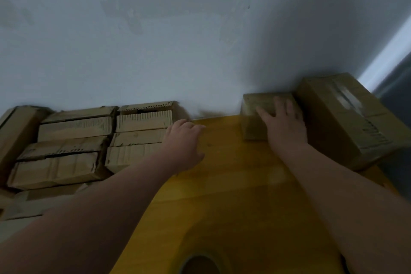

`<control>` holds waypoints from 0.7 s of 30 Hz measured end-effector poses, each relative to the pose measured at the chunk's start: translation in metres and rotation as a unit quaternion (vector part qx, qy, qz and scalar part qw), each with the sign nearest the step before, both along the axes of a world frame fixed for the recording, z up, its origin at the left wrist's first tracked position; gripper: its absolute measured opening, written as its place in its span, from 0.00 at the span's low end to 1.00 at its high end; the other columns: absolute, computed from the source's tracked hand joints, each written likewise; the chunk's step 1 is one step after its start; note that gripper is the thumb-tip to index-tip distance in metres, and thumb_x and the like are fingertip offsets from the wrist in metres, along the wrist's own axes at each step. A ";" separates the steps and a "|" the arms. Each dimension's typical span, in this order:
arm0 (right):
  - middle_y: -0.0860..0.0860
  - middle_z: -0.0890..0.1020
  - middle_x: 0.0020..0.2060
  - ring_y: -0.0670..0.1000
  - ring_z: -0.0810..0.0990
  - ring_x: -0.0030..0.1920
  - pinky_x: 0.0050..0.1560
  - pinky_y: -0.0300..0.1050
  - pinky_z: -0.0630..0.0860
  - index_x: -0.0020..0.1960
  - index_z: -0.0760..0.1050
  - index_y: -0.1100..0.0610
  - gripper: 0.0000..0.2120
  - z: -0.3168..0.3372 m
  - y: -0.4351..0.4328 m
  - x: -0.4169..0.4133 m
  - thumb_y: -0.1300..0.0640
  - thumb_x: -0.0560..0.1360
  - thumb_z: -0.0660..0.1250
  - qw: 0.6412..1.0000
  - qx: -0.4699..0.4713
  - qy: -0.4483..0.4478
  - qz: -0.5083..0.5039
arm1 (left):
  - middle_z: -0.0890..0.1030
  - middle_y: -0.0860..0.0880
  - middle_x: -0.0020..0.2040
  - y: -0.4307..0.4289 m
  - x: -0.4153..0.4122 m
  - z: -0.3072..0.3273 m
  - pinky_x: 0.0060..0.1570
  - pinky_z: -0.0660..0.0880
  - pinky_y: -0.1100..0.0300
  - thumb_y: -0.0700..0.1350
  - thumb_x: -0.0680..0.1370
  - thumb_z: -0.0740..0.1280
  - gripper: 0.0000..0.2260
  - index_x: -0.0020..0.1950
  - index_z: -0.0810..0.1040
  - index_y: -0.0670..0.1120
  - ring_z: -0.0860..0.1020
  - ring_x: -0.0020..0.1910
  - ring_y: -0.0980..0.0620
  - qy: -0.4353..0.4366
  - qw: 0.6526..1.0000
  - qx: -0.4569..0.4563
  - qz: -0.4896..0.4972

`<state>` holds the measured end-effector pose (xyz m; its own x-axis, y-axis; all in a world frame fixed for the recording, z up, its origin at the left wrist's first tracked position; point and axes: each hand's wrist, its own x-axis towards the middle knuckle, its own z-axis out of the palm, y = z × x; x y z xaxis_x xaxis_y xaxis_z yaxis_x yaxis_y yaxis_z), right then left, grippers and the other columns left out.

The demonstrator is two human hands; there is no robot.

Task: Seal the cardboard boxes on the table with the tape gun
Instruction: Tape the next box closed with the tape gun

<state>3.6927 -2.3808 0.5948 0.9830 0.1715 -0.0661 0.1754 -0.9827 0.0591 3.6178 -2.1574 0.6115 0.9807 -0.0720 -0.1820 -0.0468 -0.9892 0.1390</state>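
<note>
My right hand (283, 121) lies flat, fingers spread, on top of a small cardboard box (255, 115) that stands against the wall at the back of the yellow table (233, 184). A larger cardboard box (347, 118) with printed markings stands right beside it on the right. My left hand (183, 140) hovers over the table next to the right side of a stack of cardboard boxes (138, 135), fingers loosely curled downward, holding nothing. A roll of tape (200, 262) shows at the bottom edge; the tape gun itself is not visible.
Several worn cardboard boxes (66, 144) are packed together at the left, some with torn flaps. A pale wall (178, 40) closes the back. The table's right edge runs past the large box.
</note>
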 end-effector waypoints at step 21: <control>0.51 0.34 0.77 0.56 0.35 0.77 0.72 0.54 0.60 0.78 0.47 0.44 0.37 -0.013 0.035 -0.030 0.62 0.77 0.62 0.989 0.100 0.094 0.047 | 0.46 0.47 0.78 0.069 -0.041 -0.020 0.73 0.54 0.42 0.53 0.74 0.71 0.45 0.78 0.41 0.56 0.49 0.77 0.42 0.062 0.988 0.103 0.098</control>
<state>3.6630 -2.3459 0.5817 0.9356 0.2902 -0.2011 0.2568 -0.9502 -0.1764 3.5772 -2.0884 0.5913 0.9413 0.1676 -0.2930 0.1523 -0.9855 -0.0744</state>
